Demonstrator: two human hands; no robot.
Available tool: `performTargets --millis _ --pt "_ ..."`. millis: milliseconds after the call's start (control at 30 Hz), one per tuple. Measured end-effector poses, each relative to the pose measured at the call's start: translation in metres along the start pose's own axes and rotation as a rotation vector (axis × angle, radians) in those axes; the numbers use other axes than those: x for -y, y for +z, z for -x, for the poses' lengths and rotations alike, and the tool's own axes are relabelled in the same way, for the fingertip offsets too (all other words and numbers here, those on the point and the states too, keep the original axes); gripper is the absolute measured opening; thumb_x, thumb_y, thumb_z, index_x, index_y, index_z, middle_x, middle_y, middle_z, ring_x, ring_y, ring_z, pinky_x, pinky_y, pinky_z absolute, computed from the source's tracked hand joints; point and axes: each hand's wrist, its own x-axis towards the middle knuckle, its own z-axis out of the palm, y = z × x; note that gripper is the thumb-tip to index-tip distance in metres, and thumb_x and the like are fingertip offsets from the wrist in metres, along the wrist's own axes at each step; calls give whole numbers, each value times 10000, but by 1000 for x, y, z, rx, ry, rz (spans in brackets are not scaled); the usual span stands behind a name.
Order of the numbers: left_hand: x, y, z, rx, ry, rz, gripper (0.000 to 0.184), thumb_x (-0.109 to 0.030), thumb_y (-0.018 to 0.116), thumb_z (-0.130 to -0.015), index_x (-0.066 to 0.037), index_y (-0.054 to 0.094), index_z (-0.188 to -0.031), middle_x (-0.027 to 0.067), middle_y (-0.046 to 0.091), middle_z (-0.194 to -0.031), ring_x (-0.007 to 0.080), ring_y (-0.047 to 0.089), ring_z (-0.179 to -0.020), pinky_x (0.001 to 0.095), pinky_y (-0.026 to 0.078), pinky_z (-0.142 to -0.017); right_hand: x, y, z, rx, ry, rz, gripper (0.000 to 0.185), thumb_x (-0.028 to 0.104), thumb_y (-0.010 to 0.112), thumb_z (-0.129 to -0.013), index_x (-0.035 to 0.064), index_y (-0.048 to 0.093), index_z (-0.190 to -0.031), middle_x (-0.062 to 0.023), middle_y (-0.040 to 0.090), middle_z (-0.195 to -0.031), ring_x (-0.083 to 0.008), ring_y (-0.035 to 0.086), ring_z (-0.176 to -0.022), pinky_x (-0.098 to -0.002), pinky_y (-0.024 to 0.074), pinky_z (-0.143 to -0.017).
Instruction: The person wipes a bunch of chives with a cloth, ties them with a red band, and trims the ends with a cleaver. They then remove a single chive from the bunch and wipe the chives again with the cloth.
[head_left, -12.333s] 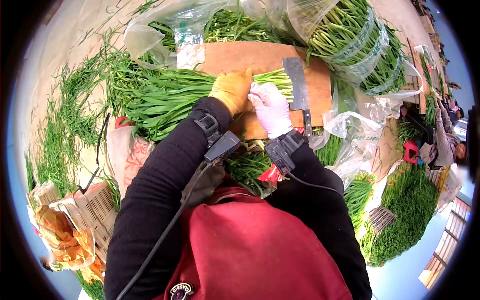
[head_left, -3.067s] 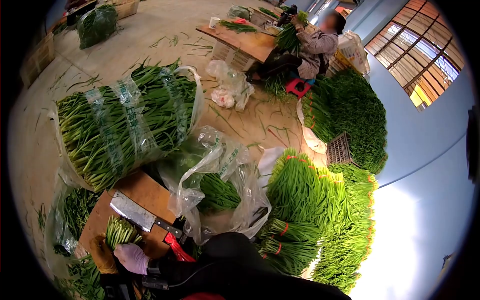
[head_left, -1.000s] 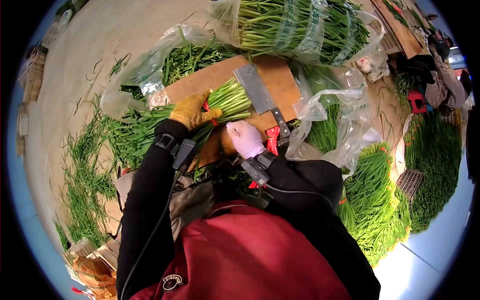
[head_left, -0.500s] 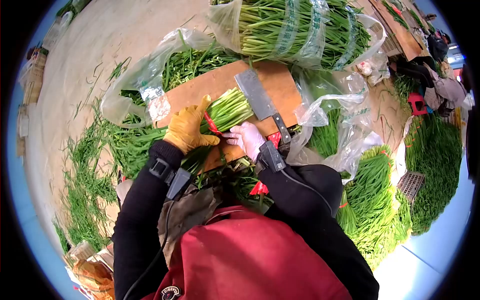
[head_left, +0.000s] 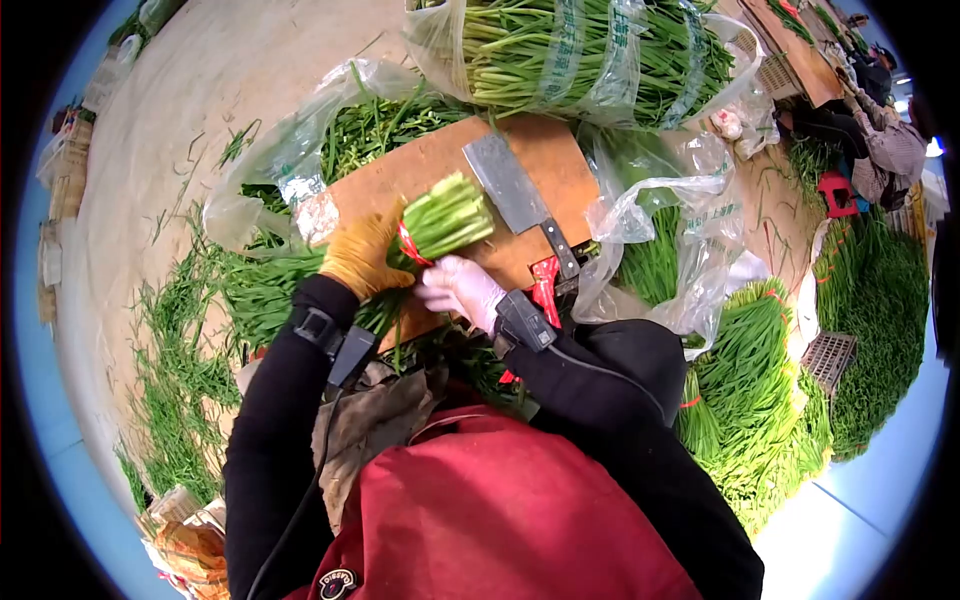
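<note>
My left hand [head_left: 362, 258], in a yellow-orange glove, is closed around a bunch of garlic chives [head_left: 445, 218] just behind its red tie [head_left: 411, 246]. The pale cut ends point up and right over a brown board [head_left: 380, 182]; the leaves trail left under my forearm. Against the underside of the bunch, beside the tie, my right hand [head_left: 465, 290] in a pale pink glove has its fingers curled; their tips are slightly blurred. On the board to the right lies a cleaver [head_left: 508, 185] with a black handle, touched by neither hand.
Beyond the board is a large plastic-wrapped bundle of chives [head_left: 600, 55]. Red ties [head_left: 544, 288] hang at the board's near edge. An open plastic bag [head_left: 690, 235] and piled chives [head_left: 745, 385] are at right. Loose leaves [head_left: 180, 370] litter the left floor. Another person [head_left: 890, 150] sits far right.
Both hands and the bunch have shifted slightly left. My right hand has moved from the stem ends back and down toward the tie. The cleaver stays on the board.
</note>
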Motion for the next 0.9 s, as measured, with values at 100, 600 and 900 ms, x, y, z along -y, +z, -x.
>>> performTargets --millis 100,600,900 --pt "20 23 -16 34 80 118 1095 -475 847 -591 -38 333 -1453 232 622 -1124 397 594 -1071 431 484 -894 15 -45 -6 -181 -100 681 184 74 582 -865 48 641 -1037 -51 663 -887 -183 654 -765 -316 530 -720" --pt "-92 35 -45 -143 -152 -325 1339 -543 885 -488 -128 153 -1530 167 346 -1477 299 445 -1304 508 424 -975 102 -88 27 -698 -210 1514 620 189 697 -766 58 479 -1332 -202 615 -1151 -350 601 -1080 -426 492 -924" --pt "-66 37 -78 -144 -197 -153 1234 -477 888 -543 -19 236 -1485 150 580 -1213 316 606 -1079 442 503 -859 100 -61 59 -382 -330 965 504 36 577 -778 23 513 -1278 -199 657 -1122 -348 609 -1089 -378 461 -955"
